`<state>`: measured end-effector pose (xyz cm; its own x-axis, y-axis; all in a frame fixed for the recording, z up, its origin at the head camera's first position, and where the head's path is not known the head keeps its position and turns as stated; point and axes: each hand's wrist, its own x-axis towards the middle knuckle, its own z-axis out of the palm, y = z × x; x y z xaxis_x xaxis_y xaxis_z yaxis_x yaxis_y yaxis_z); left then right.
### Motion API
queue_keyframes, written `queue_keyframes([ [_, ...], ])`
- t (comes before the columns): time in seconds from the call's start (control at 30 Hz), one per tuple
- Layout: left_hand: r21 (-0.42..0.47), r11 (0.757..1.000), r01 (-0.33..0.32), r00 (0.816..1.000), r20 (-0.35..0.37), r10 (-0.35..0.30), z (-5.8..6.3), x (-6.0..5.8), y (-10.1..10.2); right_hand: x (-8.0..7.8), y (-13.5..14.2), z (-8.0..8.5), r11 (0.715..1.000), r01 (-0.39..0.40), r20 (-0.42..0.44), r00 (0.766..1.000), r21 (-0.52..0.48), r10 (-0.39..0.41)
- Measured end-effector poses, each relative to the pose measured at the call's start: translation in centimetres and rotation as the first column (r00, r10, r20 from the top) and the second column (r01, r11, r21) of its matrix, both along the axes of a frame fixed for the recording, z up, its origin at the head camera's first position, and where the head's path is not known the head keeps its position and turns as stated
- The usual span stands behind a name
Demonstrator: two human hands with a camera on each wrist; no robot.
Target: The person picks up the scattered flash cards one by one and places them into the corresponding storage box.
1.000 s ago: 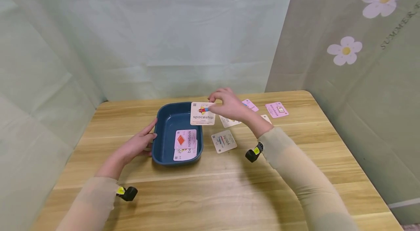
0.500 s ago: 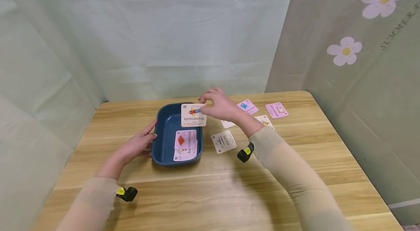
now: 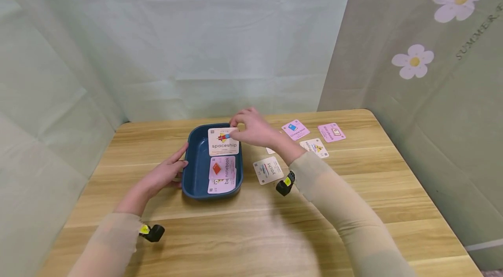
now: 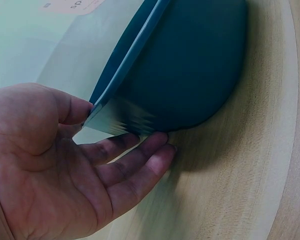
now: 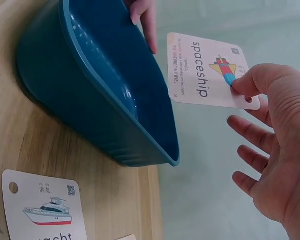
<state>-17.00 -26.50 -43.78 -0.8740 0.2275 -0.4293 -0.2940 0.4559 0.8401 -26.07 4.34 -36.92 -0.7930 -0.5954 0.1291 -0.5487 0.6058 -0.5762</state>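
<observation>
In the head view, my right hand (image 3: 255,129) pinches the "spaceship" picture card (image 3: 222,146) by its edge, between thumb and finger. The card hangs above the far part of a dark blue plastic bin (image 3: 198,170); the right wrist view shows it higher than the rim. My left hand (image 3: 164,175) holds the bin's left side. In the left wrist view its thumb is at the rim and its fingers (image 4: 122,172) touch the outer wall. A pink "notebook" card (image 3: 221,167) lies in the near part of the bin, overlapping another card (image 3: 220,186).
Right of the bin on the wooden table (image 3: 259,233) lie a "yacht" card (image 3: 268,170), a "Chinese book" card (image 3: 295,129), a "storybook" card (image 3: 332,132) and a sailing card (image 3: 314,148). My right hand partly hides another card (image 3: 270,150). A pale curtain (image 3: 220,50) hangs behind.
My right hand has carried the spaceship card left, from the bin's right edge to over its inside, and slightly nearer me. The left hand and bin have stayed put.
</observation>
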Motion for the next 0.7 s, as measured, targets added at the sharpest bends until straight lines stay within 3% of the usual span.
queue_keyframes([
  [0.7,0.029,0.999,-0.014,1.000,0.004,0.014,0.1,0.0,0.0,0.1,-2.5,-1.8,0.982,-0.039,-0.085,0.995,0.183,0.055],
])
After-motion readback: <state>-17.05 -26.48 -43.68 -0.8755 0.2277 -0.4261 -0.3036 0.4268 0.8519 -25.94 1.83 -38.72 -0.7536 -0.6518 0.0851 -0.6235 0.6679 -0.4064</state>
